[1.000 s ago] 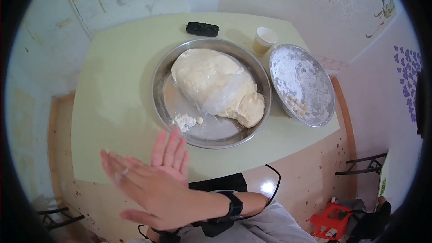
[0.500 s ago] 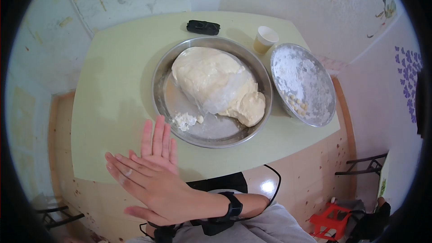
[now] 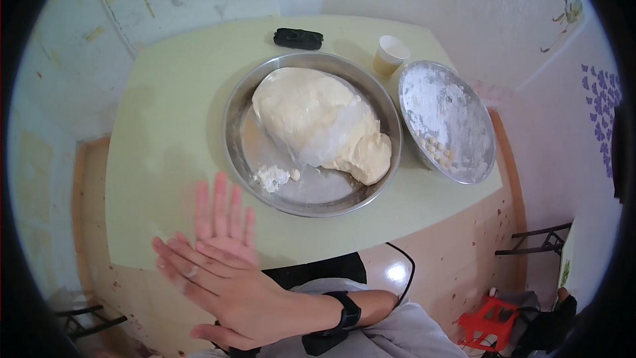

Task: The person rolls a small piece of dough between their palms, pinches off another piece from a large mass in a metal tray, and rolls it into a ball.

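Observation:
My right hand lies flat across my left palm, fingers stretched out toward the left. Underneath it, my left hand faces palm up, its fingers straight, apart and slightly blurred. Whatever may be between the palms is hidden. Just beyond my hands stands a wide steel pan holding a large lump of dough, partly covered by clear plastic film. A smaller piece of dough bulges out at its right end. Near the pan's front left lie a little heap of flour and a small dough ball.
On the right of the pale green table, a tilted metal bowl holds flour and several small dough balls. Behind the pan are a paper cup and a black case. A red stool stands on the floor.
My hands have slid against each other: the left fingers have shifted a little left, and my right hand has moved slightly down. The pan, dough and bowl stay in place.

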{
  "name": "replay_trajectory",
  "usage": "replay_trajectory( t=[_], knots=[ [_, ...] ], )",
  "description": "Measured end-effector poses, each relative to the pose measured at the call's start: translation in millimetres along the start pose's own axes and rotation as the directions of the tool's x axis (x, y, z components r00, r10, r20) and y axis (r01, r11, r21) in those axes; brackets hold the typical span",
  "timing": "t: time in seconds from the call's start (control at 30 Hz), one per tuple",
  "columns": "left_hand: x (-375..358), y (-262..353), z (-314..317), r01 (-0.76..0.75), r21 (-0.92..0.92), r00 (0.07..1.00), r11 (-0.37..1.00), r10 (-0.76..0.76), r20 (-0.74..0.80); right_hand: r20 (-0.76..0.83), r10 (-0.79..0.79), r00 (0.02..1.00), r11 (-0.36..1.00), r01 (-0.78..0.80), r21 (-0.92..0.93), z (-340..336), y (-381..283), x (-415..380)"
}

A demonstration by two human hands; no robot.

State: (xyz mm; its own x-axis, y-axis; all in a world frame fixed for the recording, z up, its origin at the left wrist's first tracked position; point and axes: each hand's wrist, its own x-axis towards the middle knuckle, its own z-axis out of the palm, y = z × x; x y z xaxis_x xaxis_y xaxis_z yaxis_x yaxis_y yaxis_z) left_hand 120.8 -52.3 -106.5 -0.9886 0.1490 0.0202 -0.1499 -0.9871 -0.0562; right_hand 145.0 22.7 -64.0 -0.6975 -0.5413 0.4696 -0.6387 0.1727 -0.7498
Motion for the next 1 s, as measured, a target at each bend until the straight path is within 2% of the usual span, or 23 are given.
replay_trajectory(
  t=[0.03, 0.1, 0.13, 0.17, 0.23, 0.3, 0.4, 0.47, 0.5, 0.53, 0.6, 0.63, 0.67, 0.7, 0.73, 0.77, 0.8, 0.83, 0.87, 0.9, 0.93, 0.97, 1.0],
  knots=[
    [0, -2, -8, 0.003, 0.004, 1.000, 1.000, -0.003, 0.002, 0.024, -0.038, 0.999, 0.999, 0.038, 0.014, -3, 0, 6],
    [-3, -5, -23, 0.122, 0.474, 0.931, 0.872, -0.266, 0.249, 0.001, -0.006, 1.000, 1.000, 0.006, 0.022, -1, 5, 18],
    [-9, -8, -15, 0.106, 0.576, 0.914, 0.811, -0.308, 0.266, -0.019, 0.029, 0.999, 0.999, -0.028, 0.034, 1, 8, 21],
    [-13, -12, -7, 0.114, 0.571, 0.927, 0.813, -0.294, 0.234, -0.020, 0.028, 0.999, 0.999, -0.028, 0.031, 1, 10, 21],
    [-22, -17, 6, 0.114, 0.546, 0.958, 0.830, -0.238, 0.161, -0.139, 0.109, 0.984, 0.973, -0.134, -0.187, 2, 15, 21],
    [-25, -19, 16, 0.073, 0.450, 0.993, 0.890, -0.104, 0.046, -0.101, 0.091, 0.991, 0.981, -0.106, -0.162, -4, 21, 18],
    [-22, -5, 27, -0.015, 0.291, 0.994, 0.957, 0.046, -0.101, -0.042, 0.056, 0.998, 0.989, -0.061, -0.135, -2, 28, 8],
    [-16, 7, 29, -0.069, 0.212, 0.984, 0.975, 0.102, -0.146, -0.016, 0.037, 0.999, 0.990, -0.039, -0.137, 5, 21, -2],
    [-11, 13, 28, -0.092, 0.187, 0.981, 0.978, 0.122, -0.153, -0.018, 0.017, 1.000, 0.997, -0.018, -0.075, 9, 13, -7],
    [-9, 15, 24, -0.092, 0.187, 0.981, 0.978, 0.122, -0.153, -0.022, -0.002, 1.000, 1.000, 0.002, -0.013, 10, 5, -8],
    [-4, 18, 7, -0.072, 0.597, 0.975, 0.799, -0.070, 0.212, -0.009, -0.020, 1.000, 1.000, 0.020, 0.005, 5, -9, -2],
    [-5, 11, 2, -0.069, 0.600, 0.975, 0.797, -0.074, 0.210, 0.002, -0.041, 0.999, 0.999, 0.041, 0.024, 3, -12, 2],
    [-8, -1, -3, 0.019, 0.314, 0.992, 0.949, -0.057, 0.114, -0.001, -0.042, 0.999, 0.999, 0.042, 0.025, 1, -10, 7],
    [-12, -11, -4, 0.073, -0.014, 0.997, 0.997, -0.072, 0.019, 0.017, 0.005, 1.000, 1.000, -0.005, 0.028, -1, -7, 14],
    [-15, -15, -3, 0.074, -0.011, 0.997, 0.997, -0.074, 0.022, 0.034, 0.050, 0.998, 0.998, -0.051, 0.029, -1, -4, 19],
    [-18, -18, -1, 0.097, 0.285, 0.978, 0.954, -0.145, 0.150, 0.030, 0.046, 0.998, 0.999, -0.047, 0.027, 3, -1, 19],
    [-20, -21, 3, 0.070, 0.556, 0.937, 0.829, -0.246, 0.249, -0.228, 0.087, 0.970, 0.910, -0.170, -0.378, 9, 4, 17],
    [-23, -25, 9, 0.069, 0.557, 0.936, 0.828, -0.247, 0.252, -0.464, 0.012, 0.886, 0.652, -0.359, -0.668, 11, 9, 16],
    [-26, -29, 17, 0.064, 0.512, 0.987, 0.857, -0.129, 0.093, -0.464, 0.010, 0.886, 0.652, -0.357, -0.669, 5, 16, 13],
    [-27, -31, 21, 0.045, 0.466, 0.997, 0.884, -0.010, -0.077, -0.292, 0.093, 0.952, 0.830, -0.236, -0.506, -8, 25, 7],
    [-27, -28, 23, 0.039, 0.465, 0.997, 0.885, -0.004, -0.076, -0.091, 0.123, 0.988, 0.948, -0.144, -0.283, -16, 29, 4],
    [-23, -23, 24, 0.008, 0.383, 0.997, 0.924, 0.023, -0.076, -0.088, 0.122, 0.989, 0.949, -0.142, -0.282, -14, 30, 0],
    [-19, -15, 25, -0.023, 0.298, 0.996, 0.954, 0.048, -0.078, -0.036, 0.099, 0.994, 0.977, -0.104, -0.188, -8, 28, -7]
  ],
)
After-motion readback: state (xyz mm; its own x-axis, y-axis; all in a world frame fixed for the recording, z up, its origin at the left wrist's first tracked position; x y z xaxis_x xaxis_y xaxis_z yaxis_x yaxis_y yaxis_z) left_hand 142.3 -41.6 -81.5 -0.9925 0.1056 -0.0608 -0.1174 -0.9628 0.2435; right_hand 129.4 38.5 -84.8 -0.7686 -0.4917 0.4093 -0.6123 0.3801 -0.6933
